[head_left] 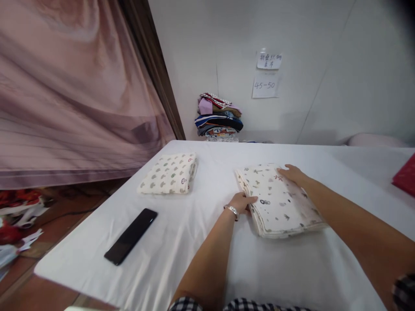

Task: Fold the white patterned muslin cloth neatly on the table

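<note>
A folded white cloth with small scattered prints (279,203) lies on the white-covered table (155,250), right of centre. My left hand (241,202) grips its left edge, the thumb on top and the fingers underneath, partly hidden. At the cloth's far right corner is my right hand (293,173), its fingers closed on the edge. Another folded cloth, with mushroom prints (168,173), rests at the table's far left, touched by neither hand. Nearer me on the left lies a black phone (131,236).
Behind the table a stack of folded fabrics (218,116) stands by the wall. A pink curtain (74,86) hangs at the left. Something red (405,176) sits at the right edge. Two paper signs (266,85) are on the wall.
</note>
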Demonstrator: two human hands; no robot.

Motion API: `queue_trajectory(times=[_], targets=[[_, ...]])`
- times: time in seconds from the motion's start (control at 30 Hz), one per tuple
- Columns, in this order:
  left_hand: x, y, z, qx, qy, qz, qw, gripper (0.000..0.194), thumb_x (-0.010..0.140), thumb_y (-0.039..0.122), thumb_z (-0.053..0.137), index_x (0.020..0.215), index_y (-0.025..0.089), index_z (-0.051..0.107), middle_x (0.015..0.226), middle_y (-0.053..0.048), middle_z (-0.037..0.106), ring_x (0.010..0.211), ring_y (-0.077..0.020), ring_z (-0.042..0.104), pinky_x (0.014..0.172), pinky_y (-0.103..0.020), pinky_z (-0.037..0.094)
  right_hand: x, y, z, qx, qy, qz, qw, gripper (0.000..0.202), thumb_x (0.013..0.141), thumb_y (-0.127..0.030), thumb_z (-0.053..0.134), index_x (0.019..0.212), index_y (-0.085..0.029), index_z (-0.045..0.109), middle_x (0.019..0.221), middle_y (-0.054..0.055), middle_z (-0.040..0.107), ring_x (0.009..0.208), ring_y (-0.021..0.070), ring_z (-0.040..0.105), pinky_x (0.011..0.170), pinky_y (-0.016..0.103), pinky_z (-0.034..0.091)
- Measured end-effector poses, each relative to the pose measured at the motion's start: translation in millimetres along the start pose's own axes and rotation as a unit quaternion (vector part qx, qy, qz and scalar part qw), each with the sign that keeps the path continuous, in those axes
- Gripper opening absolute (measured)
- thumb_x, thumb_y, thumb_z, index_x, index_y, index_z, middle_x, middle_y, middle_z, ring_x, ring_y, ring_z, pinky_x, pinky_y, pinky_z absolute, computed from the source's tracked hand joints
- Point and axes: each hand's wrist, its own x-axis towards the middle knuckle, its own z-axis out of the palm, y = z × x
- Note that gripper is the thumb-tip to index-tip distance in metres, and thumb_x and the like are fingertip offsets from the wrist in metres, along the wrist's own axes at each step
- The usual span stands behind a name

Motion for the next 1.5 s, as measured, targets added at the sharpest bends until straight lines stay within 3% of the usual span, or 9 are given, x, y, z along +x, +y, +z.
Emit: queue_trajectory(times=[0.33, 0.53, 0.63, 0.7, 0.8, 0.9, 1.1, 1.3, 1.5], targets=[[8, -7, -0.4, 0.0, -0.005, 0.002, 1.0, 0.037, 0.062, 0.033, 0.08, 0.084, 0.012, 0.06, 0.073, -0.005, 0.067, 0.063, -0.0181, 0.065, 0.058, -0.032, 0.055, 16, -5, 18, -0.028, -0.002, 0.048, 0.998, 0.06, 0.077, -0.044, 0.054, 0.128, -0.012, 0.051, 0.123, 0.019, 0.058, 0.115, 0.0352, 0.052, 0.093, 0.047, 0.042], [5, -2, 3.1, 0.021, 0.021, -0.008, 1.0, 0.03, 0.063, 0.03, 0.079, 0.08, 0.012, 0.06, 0.067, -0.003, 0.064, 0.055, -0.0154, 0.061, 0.053, -0.031, 0.054, 15, -7, 13, -0.093, -0.025, 0.036, 0.995, 0.059, 0.078, -0.044, 0.053, 0.128, -0.014, 0.052, 0.125, 0.02, 0.056, 0.117, 0.0386, 0.049, 0.092, 0.051, 0.042], [4, -1, 4.5, 0.036, 0.029, -0.002, 0.999, 0.028, 0.063, 0.029, 0.078, 0.079, 0.012, 0.061, 0.066, -0.003, 0.064, 0.056, -0.0158, 0.06, 0.052, -0.03, 0.054, 10, -26, 10, -0.124, -0.013, -0.053, 0.991, 0.059, 0.079, -0.04, 0.051, 0.132, -0.013, 0.049, 0.136, 0.021, 0.046, 0.126, 0.0406, 0.039, 0.099, 0.055, 0.034], [4, -1, 5.4, 0.035, 0.03, 0.002, 0.999, 0.029, 0.062, 0.029, 0.078, 0.08, 0.012, 0.063, 0.067, -0.004, 0.065, 0.058, -0.0173, 0.061, 0.052, -0.03, 0.054, 4, -47, 13, -0.122, -0.014, -0.148, 0.981, 0.057, 0.083, -0.041, 0.046, 0.133, -0.014, 0.046, 0.14, 0.017, 0.042, 0.131, 0.0362, 0.034, 0.106, 0.051, 0.028], [4, -2, 6.5, 0.031, 0.025, 0.005, 0.999, 0.032, 0.061, 0.031, 0.079, 0.081, 0.012, 0.064, 0.067, -0.004, 0.065, 0.058, -0.0178, 0.062, 0.051, -0.03, 0.053, -7, -79, 31, -0.112, -0.065, -0.259, 0.957, 0.054, 0.087, -0.044, 0.039, 0.135, -0.018, 0.044, 0.143, 0.011, 0.042, 0.133, 0.0279, 0.033, 0.11, 0.043, 0.026], [4, -2, 6.9, 0.027, 0.022, 0.008, 0.999, 0.03, 0.062, 0.031, 0.078, 0.081, 0.013, 0.064, 0.064, -0.003, 0.065, 0.056, -0.0174, 0.061, 0.05, -0.029, 0.053, -19, -101, 58, -0.128, -0.13, -0.315, 0.931, 0.053, 0.089, -0.045, 0.034, 0.134, -0.02, 0.046, 0.144, 0.01, 0.04, 0.135, 0.027, 0.03, 0.109, 0.046, 0.025], [8, -4, 7.1, 0.038, 0.038, 0.02, 0.998, 0.029, 0.062, 0.033, 0.078, 0.078, 0.013, 0.063, 0.059, -0.002, 0.063, 0.05, -0.0159, 0.058, 0.046, -0.027, 0.049, -28, -104, 88, -0.147, -0.145, -0.314, 0.927, 0.053, 0.092, -0.046, 0.026, 0.136, -0.022, 0.043, 0.147, 0.009, 0.036, 0.137, 0.0271, 0.026, 0.109, 0.055, 0.019], [6, -3, 8.1, 0.066, 0.052, 0.037, 0.996, 0.033, 0.061, 0.035, 0.078, 0.083, 0.013, 0.064, 0.067, -0.005, 0.066, 0.055, -0.019, 0.062, 0.049, -0.03, 0.05, -22, -102, 81, -0.113, -0.149, -0.278, 0.942, 0.051, 0.09, -0.043, 0.031, 0.133, -0.022, 0.048, 0.146, 0.008, 0.038, 0.137, 0.0263, 0.027, 0.109, 0.054, 0.022], [-1, 2, 9.5, 0.067, 0.045, 0.037, 0.996, 0.031, 0.065, 0.032, 0.075, 0.087, 0.012, 0.066, 0.065, -0.005, 0.066, 0.06, -0.0212, 0.063, 0.049, -0.028, 0.05, -23, -96, 75, -0.05, -0.065, -0.274, 0.958, 0.044, 0.089, -0.032, 0.033, 0.12, -0.02, 0.061, 0.134, 0.007, 0.053, 0.132, 0.0223, 0.037, 0.11, 0.043, 0.028]])
